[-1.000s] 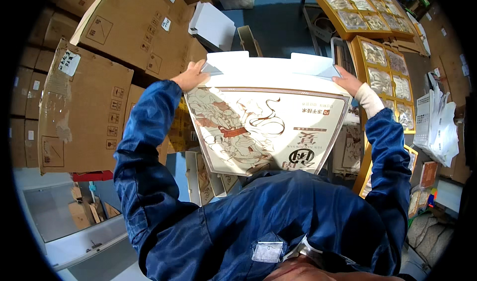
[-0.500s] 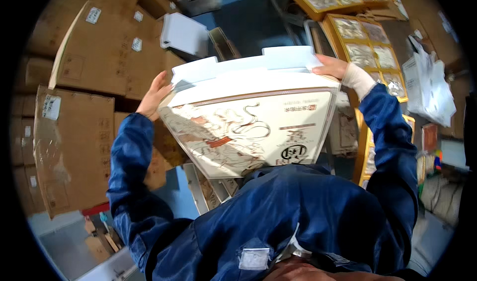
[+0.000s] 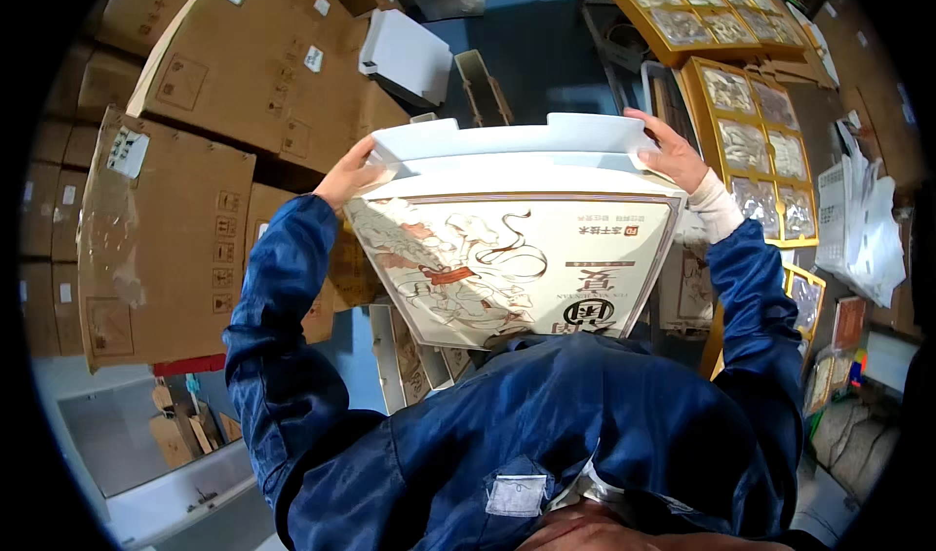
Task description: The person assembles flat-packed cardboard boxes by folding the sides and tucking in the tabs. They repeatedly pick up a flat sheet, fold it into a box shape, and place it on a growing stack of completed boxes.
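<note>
Holds a large, flat, cream-coloured cardboard box with brown line artwork (image 3: 526, 268) in front of the torso, between both hands, with the printed face toward the wearer and the white cardboard flap with two raised tabs (image 3: 487, 149) at the far edge. Grips the far left corner with the left hand (image 3: 351, 173), fingers closed narrowly at the flap end. Pinches the far right corner with the right hand (image 3: 676, 153), index finger along the far side, thumb on the near side. Wears a dark blue, glossy fabric jacket (image 3: 585, 405) just behind the near edge of the box; contact there: cannot tell.

To the left: large, brown, labelled cardboard cartons (image 3: 166, 258). Beyond the box: a narrow, open, grey-brown cardboard container (image 3: 481, 88) and a white, rectangular box (image 3: 405, 59), near each other. To the right: yellow-framed, compartmented trays (image 3: 695, 93) with pale, wrapped packets (image 3: 746, 148); farther right, a white, slotted plastic basket (image 3: 832, 205) with white plastic bags (image 3: 873, 215). Below the near left edge: upright, open, cream cardboard boxes (image 3: 388, 356).
</note>
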The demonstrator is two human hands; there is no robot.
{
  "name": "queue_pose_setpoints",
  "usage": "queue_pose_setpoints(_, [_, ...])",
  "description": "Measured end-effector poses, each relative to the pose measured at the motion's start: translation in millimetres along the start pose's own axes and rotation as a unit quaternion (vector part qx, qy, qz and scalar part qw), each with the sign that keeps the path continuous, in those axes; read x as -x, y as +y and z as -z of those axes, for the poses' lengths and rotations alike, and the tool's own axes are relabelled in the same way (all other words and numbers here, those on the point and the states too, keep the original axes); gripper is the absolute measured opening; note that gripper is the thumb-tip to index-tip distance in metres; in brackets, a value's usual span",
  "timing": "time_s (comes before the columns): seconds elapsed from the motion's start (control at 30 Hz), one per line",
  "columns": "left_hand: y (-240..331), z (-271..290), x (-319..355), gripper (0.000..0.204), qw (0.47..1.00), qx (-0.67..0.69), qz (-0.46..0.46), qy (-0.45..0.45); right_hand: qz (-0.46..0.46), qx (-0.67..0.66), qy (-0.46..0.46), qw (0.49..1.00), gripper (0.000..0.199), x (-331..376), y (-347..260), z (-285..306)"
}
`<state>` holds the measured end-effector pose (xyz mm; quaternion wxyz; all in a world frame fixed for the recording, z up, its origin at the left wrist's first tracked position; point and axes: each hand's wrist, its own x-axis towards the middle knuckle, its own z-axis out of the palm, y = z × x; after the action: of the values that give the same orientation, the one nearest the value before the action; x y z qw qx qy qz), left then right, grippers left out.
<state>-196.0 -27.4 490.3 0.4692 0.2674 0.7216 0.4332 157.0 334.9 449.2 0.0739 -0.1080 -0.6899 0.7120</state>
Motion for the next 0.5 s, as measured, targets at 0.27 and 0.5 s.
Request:
queue_pose_setpoints(0.27, [10, 8, -13, 0.045, 0.985, -0.103, 0.067, -0.118, -0.166, 0.046, -0.115, 0.978, 0.042, -3, -14, 13])
queue_pose_setpoints(0.5, [55, -8, -18, 0.055, 0.918, -0.29, 0.195, -0.189, -0.223, 0.28, -0.212, 0.909, 0.069, -18, -43, 4])
